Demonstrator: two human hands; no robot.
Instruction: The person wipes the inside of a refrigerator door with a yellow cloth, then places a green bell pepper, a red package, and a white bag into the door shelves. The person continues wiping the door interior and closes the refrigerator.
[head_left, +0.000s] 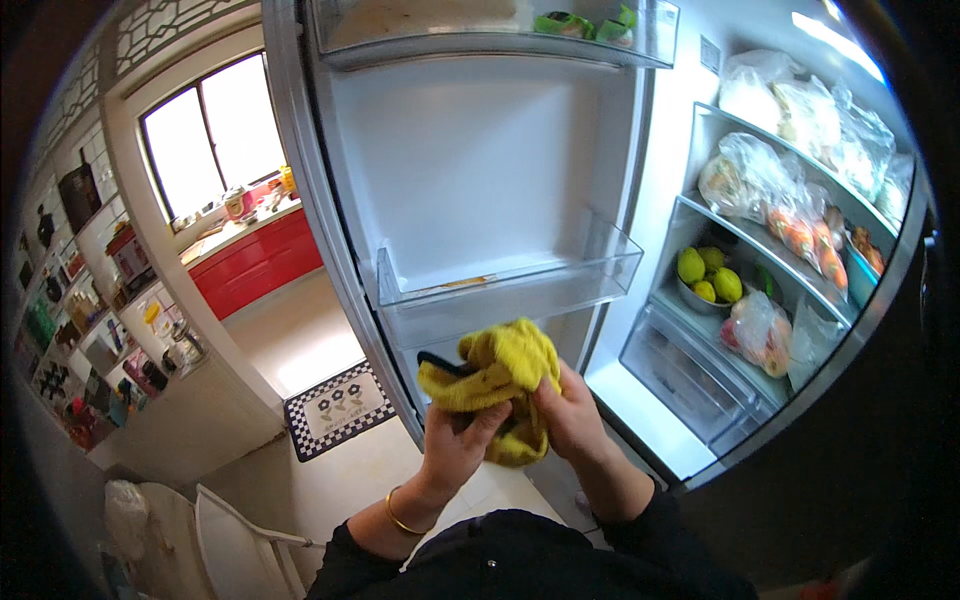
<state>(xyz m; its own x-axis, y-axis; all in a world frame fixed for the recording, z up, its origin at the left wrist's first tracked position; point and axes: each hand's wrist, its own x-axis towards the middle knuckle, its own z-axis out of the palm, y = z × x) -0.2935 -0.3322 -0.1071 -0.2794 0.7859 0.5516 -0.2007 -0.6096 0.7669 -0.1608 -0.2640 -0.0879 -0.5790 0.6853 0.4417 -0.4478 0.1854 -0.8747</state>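
Observation:
Both hands hold a crumpled yellow cloth (510, 360) with a dark edge, in front of an open refrigerator door. My left hand (463, 442) grips its lower left side, thumb on top. On the right side my right hand (574, 416) pinches the folds. Just beyond the cloth is a clear plastic door bin (517, 281), with a brownish patch or scrap on its floor. Above it, the white inner door panel (480, 165) is bare. An upper door bin (495, 46) holds green-wrapped items near its right end.
At right, the lit refrigerator shelves (780, 225) carry bagged produce, carrots (802, 236) and a bowl of yellow-green fruit (709, 277). A clear drawer (686, 367) sits below. To the left are a checkered floor mat (341, 409), a white chair (240, 532) and a crowded wall shelf (112, 300).

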